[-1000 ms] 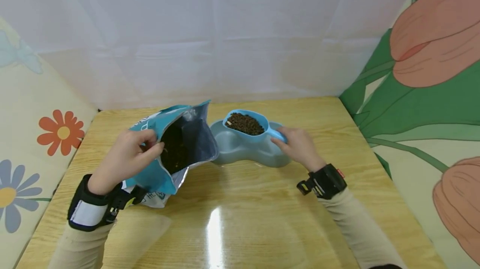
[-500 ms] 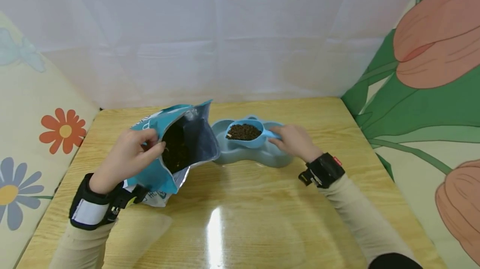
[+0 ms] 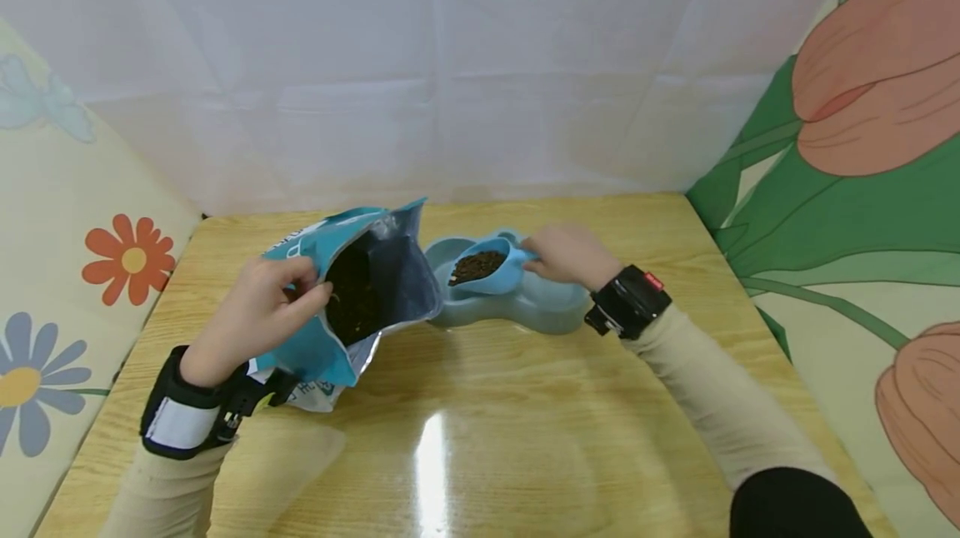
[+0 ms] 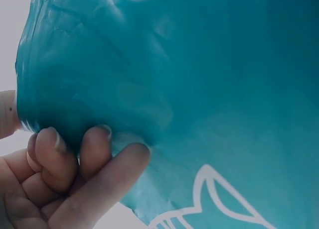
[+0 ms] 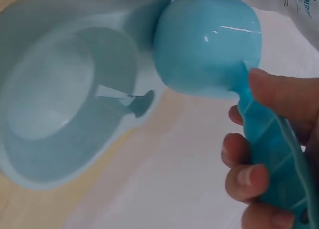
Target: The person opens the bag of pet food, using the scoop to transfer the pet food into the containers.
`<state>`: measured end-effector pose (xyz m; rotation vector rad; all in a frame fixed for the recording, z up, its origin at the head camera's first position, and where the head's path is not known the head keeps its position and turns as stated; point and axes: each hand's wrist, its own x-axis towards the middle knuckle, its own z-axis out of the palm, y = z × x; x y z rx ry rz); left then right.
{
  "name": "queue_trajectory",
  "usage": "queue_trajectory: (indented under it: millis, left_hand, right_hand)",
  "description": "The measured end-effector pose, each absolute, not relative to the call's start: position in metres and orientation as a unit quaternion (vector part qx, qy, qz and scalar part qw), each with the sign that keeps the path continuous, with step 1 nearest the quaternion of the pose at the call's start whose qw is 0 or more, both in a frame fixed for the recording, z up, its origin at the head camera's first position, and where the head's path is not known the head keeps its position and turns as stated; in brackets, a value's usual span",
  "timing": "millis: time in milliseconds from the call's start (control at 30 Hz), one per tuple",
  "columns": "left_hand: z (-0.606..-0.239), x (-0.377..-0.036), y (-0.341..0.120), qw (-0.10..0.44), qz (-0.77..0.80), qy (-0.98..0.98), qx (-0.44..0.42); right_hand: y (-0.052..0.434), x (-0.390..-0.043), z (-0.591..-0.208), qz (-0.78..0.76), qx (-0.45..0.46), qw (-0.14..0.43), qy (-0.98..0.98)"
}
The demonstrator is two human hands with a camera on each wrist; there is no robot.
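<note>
I see a glossy wooden counter [image 3: 480, 438] reflecting overhead light, a white curtain [image 3: 450, 63] behind, and flower-printed panels at left [image 3: 75, 213] and right [image 3: 862, 188].

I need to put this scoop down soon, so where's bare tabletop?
Bare wood table spreads in front of the bag and double bowl, between both forearms, and right of the bowl. It's crowded where the scoop tips beside the bag's mouth.
</note>
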<state>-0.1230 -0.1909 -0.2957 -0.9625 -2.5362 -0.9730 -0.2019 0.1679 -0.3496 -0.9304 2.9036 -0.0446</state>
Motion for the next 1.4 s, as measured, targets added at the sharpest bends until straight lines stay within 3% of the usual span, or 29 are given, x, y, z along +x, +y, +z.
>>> queue_trajectory:
  millis: [567, 1400]
  left_hand:
    - [-0.295, -0.124, -0.191, 0.130, -0.333, -0.873, -0.332]
    - [-0.295, -0.122, -0.193, 0.131, -0.330, -0.877, -0.325]
  right_hand:
    - [0.137, -0.213, -0.325, 0.028, -0.289, 0.085, 0.953]
    - [0.138, -0.207, -0.302, 0.106, -0.275, 0.072, 0.953]
